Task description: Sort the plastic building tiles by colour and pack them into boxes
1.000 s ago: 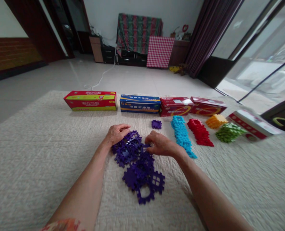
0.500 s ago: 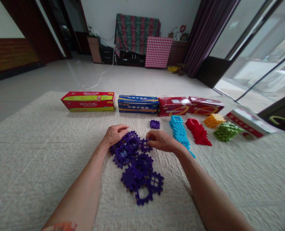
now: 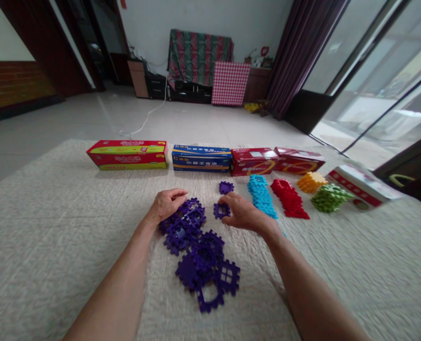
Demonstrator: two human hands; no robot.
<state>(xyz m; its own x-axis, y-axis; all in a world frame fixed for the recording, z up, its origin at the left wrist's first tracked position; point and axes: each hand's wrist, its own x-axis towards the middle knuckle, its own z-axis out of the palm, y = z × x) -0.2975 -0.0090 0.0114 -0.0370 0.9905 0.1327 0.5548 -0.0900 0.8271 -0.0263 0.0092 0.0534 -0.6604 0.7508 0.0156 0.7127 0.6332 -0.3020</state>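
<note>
A heap of dark purple notched building tiles (image 3: 187,270) lies in front of me, some solid and some with window openings. My left hand (image 3: 167,204) rests at the heap's far left edge, fingers stretched out and holding nothing that I can see. Right of the heap, my right hand (image 3: 241,212) has thumb and fingers on a purple window tile (image 3: 217,211), low over the mat. Just beyond it a single purple tile (image 3: 226,188) lies flat. To the right are overlapping rows of light blue tiles (image 3: 261,196) and red tiles (image 3: 288,199), then yellow tiles (image 3: 311,182) and green tiles (image 3: 331,198).
Along the mat's (image 3: 107,213) far side stand a red-and-yellow box (image 3: 128,155), a blue box (image 3: 201,158) and two dark red boxes (image 3: 253,162). A white-and-red box (image 3: 362,187) sits at the right. A cloth-covered cabinet (image 3: 199,59) stands across the floor.
My right hand has drawn the purple window tile right, away from the heap and nearer the single tile. My left hand has stayed by the heap. The view has tilted slightly upward.
</note>
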